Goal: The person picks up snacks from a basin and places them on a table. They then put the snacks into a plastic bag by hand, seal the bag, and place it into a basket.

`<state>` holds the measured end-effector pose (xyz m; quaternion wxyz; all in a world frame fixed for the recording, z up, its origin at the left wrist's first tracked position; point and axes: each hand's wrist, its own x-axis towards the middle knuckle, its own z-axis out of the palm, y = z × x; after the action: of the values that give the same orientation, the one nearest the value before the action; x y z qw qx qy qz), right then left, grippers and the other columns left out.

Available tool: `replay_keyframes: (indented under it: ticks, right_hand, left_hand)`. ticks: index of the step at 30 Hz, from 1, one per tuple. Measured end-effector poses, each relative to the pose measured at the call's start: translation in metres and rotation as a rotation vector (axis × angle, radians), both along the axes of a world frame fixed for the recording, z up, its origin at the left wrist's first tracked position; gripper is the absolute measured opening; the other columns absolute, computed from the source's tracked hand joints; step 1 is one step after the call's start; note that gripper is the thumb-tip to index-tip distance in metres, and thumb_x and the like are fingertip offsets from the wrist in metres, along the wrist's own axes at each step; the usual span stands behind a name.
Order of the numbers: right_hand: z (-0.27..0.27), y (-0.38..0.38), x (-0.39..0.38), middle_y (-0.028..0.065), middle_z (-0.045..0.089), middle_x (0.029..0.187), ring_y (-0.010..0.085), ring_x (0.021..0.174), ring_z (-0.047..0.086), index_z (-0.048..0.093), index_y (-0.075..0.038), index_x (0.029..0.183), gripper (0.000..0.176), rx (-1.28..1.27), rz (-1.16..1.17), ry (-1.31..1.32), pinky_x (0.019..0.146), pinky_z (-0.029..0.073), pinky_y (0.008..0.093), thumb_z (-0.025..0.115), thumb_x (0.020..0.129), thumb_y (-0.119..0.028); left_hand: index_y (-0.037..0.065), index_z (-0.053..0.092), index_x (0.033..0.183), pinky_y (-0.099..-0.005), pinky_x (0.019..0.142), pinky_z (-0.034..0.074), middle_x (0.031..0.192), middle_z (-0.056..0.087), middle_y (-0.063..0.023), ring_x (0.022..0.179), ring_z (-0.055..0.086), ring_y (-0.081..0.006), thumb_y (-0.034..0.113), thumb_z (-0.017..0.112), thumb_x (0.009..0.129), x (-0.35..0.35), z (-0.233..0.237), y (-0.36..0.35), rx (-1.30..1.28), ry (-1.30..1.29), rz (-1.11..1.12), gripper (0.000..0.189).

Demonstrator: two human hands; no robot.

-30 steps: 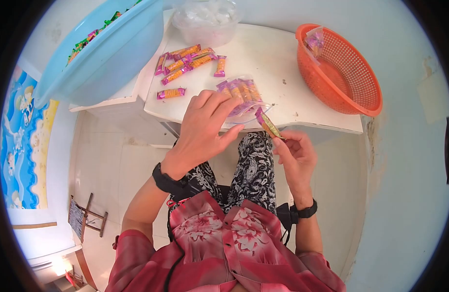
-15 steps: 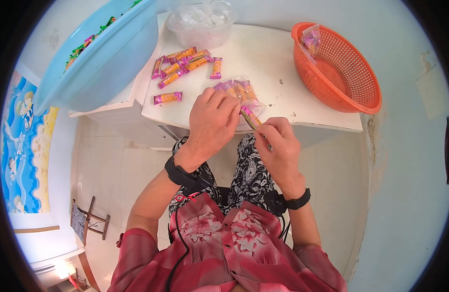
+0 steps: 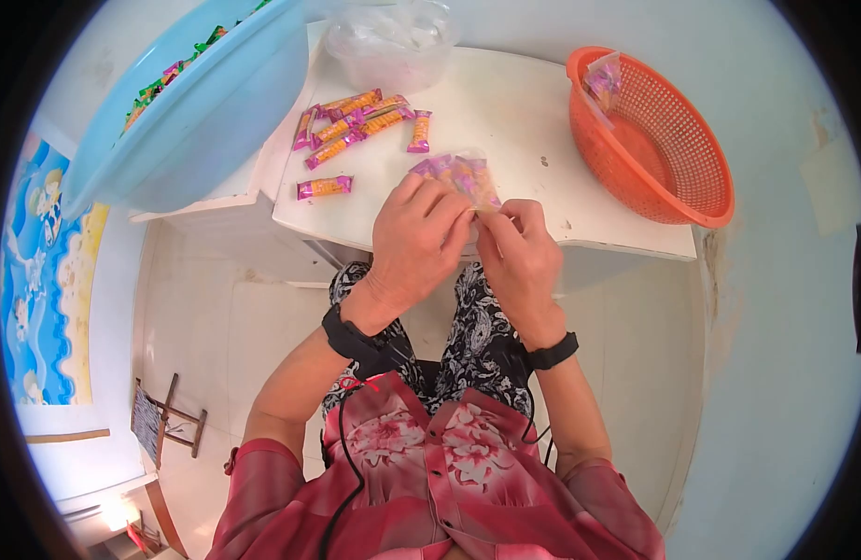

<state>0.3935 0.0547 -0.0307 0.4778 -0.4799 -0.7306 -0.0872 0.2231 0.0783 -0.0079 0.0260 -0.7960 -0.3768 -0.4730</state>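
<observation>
A clear plastic bag (image 3: 474, 171) with several purple-and-orange snack packets inside lies at the front edge of the white table. My left hand (image 3: 413, 241) is closed on the near edge of this bag, fingers pinched together. Close beside it, my right hand (image 3: 522, 259) also pinches the bag's near edge with thumb and forefinger. Fingers hide most of the bag's mouth. To the left of the hands, one loose snack packet (image 3: 325, 188) lies apart, and a pile of the same packets (image 3: 342, 138) is behind it.
An orange colander basket (image 3: 650, 191) at the right holds a filled bag (image 3: 602, 82). A large light-blue basin (image 3: 211, 121) with green-wrapped items stands at the left. At the back is a clear tub (image 3: 393, 65) with plastic bags. The white table (image 3: 505, 103) ends just before my knees.
My right hand has moved left and up to the bag's mouth, close to my left hand. The single snack packet it held no longer shows between its fingers.
</observation>
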Motion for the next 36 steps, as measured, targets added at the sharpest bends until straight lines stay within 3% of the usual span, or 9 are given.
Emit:
replay_keyframes:
  ticks: [6,17,20,24,27,33,36]
  right_hand:
    - [-0.007,0.01,-0.007,0.0025,0.066,0.094,0.0219,0.07,0.067,0.072,-0.011,0.096,0.022,0.011,-0.081,-0.027,0.061,0.054,0.0357,0.082,0.078,-0.003]
    - [-0.012,0.006,0.003,0.0055,0.077,0.107,0.0251,0.087,0.073,0.075,-0.007,0.108,0.026,0.068,-0.004,-0.032,0.073,0.058,0.0365,0.08,0.083,-0.001]
    - [-0.015,-0.003,0.01,0.0078,0.077,0.106,0.0267,0.088,0.074,0.075,-0.006,0.108,0.026,0.016,0.022,0.058,0.074,0.059,0.037,0.079,0.084,0.003]
    - [-0.016,-0.016,0.025,0.0115,0.077,0.106,0.0291,0.088,0.075,0.074,-0.004,0.108,0.028,0.048,0.088,0.095,0.073,0.059,0.0382,0.078,0.083,0.008]
    - [-0.011,-0.03,0.027,0.0126,0.076,0.105,0.0295,0.086,0.075,0.074,-0.003,0.107,0.028,-0.011,0.112,0.11,0.071,0.059,0.0377,0.076,0.082,0.011]
    - [-0.006,-0.034,0.019,0.0122,0.076,0.105,0.0291,0.082,0.074,0.074,-0.003,0.109,0.031,0.027,0.179,0.14,0.07,0.06,0.0371,0.073,0.082,0.013]
    - [0.0,-0.036,0.019,0.0115,0.076,0.106,0.0276,0.082,0.074,0.074,-0.002,0.108,0.03,-0.019,0.195,0.152,0.07,0.059,0.0362,0.073,0.082,0.012]
  left_hand:
    - [0.005,0.072,0.1,-0.0404,0.075,0.053,0.093,0.07,-0.0071,0.088,0.062,-0.0299,0.002,0.075,0.087,-0.001,-0.002,-0.002,-0.004,-0.005,-0.016,0.013]
    - [0.004,0.074,0.106,-0.0424,0.086,0.054,0.102,0.075,-0.0096,0.095,0.066,-0.0334,0.008,0.078,0.09,-0.025,0.0,-0.007,-0.074,-0.093,0.018,0.017]
    - [0.004,0.072,0.111,-0.0441,0.088,0.053,0.106,0.072,-0.0115,0.099,0.063,-0.0343,0.007,0.073,0.089,-0.057,-0.007,0.002,0.005,-0.015,0.208,0.023]
    - [0.004,0.07,0.126,-0.0484,0.098,0.047,0.125,0.07,-0.0099,0.116,0.059,-0.032,0.004,0.067,0.087,-0.099,-0.016,0.013,-0.05,0.15,0.453,0.039]
    - [0.005,0.071,0.127,-0.0492,0.097,0.047,0.127,0.07,-0.0086,0.119,0.058,-0.0303,0.005,0.068,0.086,-0.112,-0.025,0.016,-0.1,0.306,0.55,0.041]
    - [0.008,0.072,0.128,-0.0484,0.095,0.046,0.117,0.072,-0.0052,0.116,0.058,-0.0297,0.007,0.071,0.086,-0.119,-0.028,0.03,-0.226,0.447,0.627,0.042]
    - [0.006,0.074,0.123,-0.0476,0.095,0.048,0.11,0.072,-0.0107,0.11,0.06,-0.0339,0.006,0.07,0.088,-0.113,-0.015,0.02,-0.168,0.355,0.491,0.035]
